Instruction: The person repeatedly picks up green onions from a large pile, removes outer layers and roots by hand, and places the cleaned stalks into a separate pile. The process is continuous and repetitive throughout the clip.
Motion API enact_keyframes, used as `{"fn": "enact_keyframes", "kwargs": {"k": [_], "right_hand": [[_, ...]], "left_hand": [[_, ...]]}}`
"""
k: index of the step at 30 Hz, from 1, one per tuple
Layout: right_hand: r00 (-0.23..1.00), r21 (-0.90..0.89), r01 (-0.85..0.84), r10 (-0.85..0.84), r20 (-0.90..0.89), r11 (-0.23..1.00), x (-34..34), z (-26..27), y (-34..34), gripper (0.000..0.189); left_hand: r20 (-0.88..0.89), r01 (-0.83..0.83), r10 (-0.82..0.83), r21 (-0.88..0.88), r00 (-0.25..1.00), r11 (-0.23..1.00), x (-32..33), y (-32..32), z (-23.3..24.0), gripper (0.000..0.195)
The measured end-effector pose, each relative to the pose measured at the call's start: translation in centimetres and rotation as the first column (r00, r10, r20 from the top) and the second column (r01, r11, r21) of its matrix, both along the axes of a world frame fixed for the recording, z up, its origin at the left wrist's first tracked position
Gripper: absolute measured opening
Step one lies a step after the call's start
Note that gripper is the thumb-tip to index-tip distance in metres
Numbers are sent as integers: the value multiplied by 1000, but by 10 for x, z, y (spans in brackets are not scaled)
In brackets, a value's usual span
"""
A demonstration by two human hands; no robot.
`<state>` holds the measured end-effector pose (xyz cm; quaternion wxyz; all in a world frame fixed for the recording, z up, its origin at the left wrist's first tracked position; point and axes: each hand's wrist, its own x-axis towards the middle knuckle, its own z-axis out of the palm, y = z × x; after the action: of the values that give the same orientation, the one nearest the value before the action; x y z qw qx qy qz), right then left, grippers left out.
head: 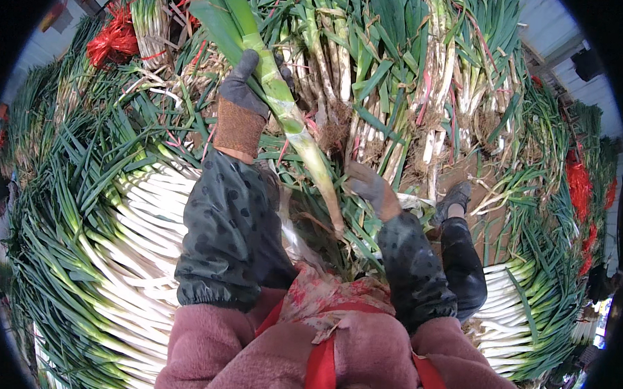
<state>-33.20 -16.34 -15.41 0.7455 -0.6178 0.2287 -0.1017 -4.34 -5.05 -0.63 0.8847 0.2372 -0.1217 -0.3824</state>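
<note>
My left hand point(243, 90), in a grey work glove with a brown knit cuff, grips a thick Welsh onion stalk point(293, 123). The stalk slants from its green leaves at the top down to a tapered brownish root end between my forearms. To the right of the stalk's lower part is my right hand point(371, 189), also gloved and slightly blurred. Its fingers point toward the stalk, with loose leaves below them; whether they pinch anything is unclear. Untrimmed onions with soil and roots point(340, 65) stand in bundles just beyond both hands.
Cleaned white-stemmed onions point(142, 239) form a large pile on my left, and a smaller pile point(504, 312) lies on my right. Red plastic twine point(112, 42) hangs at the upper left. My shoe point(454, 201) rests on brown ground among leaf scraps.
</note>
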Motion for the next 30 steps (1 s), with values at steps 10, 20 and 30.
{"fn": "enact_keyframes", "kwargs": {"k": [10,20,30], "right_hand": [[939,-209,331,-344,-26,920,50,79,57,33],[832,208,541,-555,13,815,34,73,6,35],[804,-355,594,-554,217,722,37,86,-71,47]], "left_hand": [[504,-173,-159,550,849,817,-37,-21,8,33],[839,-528,-543,480,43,700,-129,-25,-8,38],[541,-115,-827,821,-153,559,-132,4,-18,39]]}}
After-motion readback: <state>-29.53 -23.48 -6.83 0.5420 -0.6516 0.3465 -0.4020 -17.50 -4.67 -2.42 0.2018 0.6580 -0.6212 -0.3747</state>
